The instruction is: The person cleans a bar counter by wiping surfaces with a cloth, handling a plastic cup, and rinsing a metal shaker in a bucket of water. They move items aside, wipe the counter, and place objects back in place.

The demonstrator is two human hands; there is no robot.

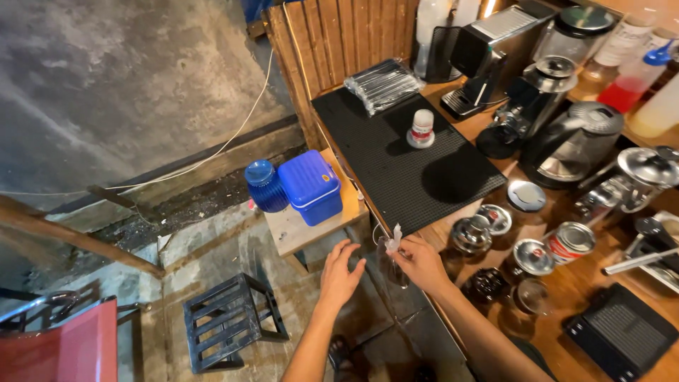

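My right hand (423, 263) pinches the knotted top of a clear plastic bag (392, 256) that hangs by the front edge of the wooden counter (566, 293). Beside the bag, a little to its left, my left hand (338, 274) is spread open with nothing in it. A black rubber bar mat (396, 152) lies on the counter beyond the hands, and a small red and white bottle (422, 128) stands on it.
A blue cooler box (311, 186) and blue jar (262, 185) sit on a low wooden stool. Several metal tins, a can (570, 242), grinder (527, 106), kettle (574, 141) and black scale (622, 329) crowd the counter. A black crate (228, 318) stands on the floor.
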